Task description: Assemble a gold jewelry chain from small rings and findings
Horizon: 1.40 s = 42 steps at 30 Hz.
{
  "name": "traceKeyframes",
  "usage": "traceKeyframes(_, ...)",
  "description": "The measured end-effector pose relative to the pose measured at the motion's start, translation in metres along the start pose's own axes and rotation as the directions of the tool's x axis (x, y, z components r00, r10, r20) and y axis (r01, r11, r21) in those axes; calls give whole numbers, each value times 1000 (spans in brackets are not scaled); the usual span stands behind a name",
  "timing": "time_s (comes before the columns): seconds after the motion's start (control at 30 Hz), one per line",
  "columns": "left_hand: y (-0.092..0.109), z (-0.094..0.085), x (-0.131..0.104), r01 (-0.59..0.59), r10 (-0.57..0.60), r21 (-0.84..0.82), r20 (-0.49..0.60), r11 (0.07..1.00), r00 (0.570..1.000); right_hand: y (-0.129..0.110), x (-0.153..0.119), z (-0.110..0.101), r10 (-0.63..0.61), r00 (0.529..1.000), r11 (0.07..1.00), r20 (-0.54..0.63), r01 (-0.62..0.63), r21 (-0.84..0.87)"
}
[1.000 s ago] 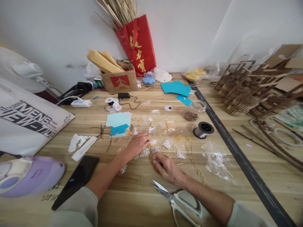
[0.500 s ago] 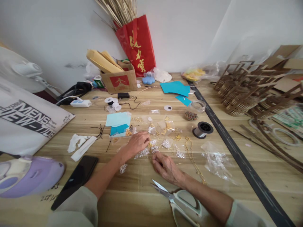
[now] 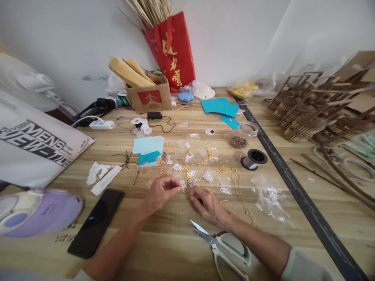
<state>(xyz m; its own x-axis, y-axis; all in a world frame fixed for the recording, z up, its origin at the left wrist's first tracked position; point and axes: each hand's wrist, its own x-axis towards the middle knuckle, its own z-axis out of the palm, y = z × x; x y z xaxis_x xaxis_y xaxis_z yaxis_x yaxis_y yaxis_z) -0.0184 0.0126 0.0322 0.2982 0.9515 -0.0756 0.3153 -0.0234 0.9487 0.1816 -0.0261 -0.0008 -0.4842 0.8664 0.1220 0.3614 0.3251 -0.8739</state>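
Observation:
My left hand [image 3: 165, 192] is closed in a pinch just left of the small bead piles; whatever lies between its fingertips is too small to name. Close by on the right, my right hand [image 3: 207, 205] rests by the table top with its fingers curled together, their contents hidden. Silver beads [image 3: 193, 182] lie just beyond the fingertips, and another silver pile [image 3: 207, 176] is to their right. Gold beads [image 3: 163, 172] sit behind my left hand. A gold chain [image 3: 241, 195] lies right of my right hand. Open scissors [image 3: 215, 244] are below it.
A black phone [image 3: 96, 223] and white tissue strips [image 3: 105, 179] lie at the left. On the right are a wire spool [image 3: 253, 159], a jar of beads [image 3: 239, 141] and crumpled plastic [image 3: 271, 199]. Behind stand a cardboard box [image 3: 150, 97] and woven baskets [image 3: 301, 113].
My left hand has drawn back toward me from over the bead piles, uncovering gold and silver beads, and its thumb and finger now show in a pinch. My right hand has barely moved.

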Motion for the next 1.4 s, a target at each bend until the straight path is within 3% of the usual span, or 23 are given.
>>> traceKeyframes(0.23, -20, 8, -4, 41, -46, -157, -30, 987, 998, -1, 0, 0, 10, 1000, 1000, 12, -9, -21)
traceKeyframes(0.87, -25, 10, 1, 28, -38, -138, -73, 990, 997, 0, 0, 0, 9, 1000, 999, 11, -9, -32)
traceKeyframes(1.1, -18, 7, -1, -104, 111, 145, -40, 984, 993, -1, 0, 0, 6, 1000, 1000, 3, -6, -30)
traceKeyframes(1.27, -12, 12, 0, -255, 243, 451, 85, 855, 966, -2, 0, 0, -17, 1000, 1000, -15, 17, -25)
traceKeyframes(1.4, -13, 15, 3, -329, 276, 545, 179, 771, 944, 0, 0, 1, -24, 999, 999, -22, 24, -28)
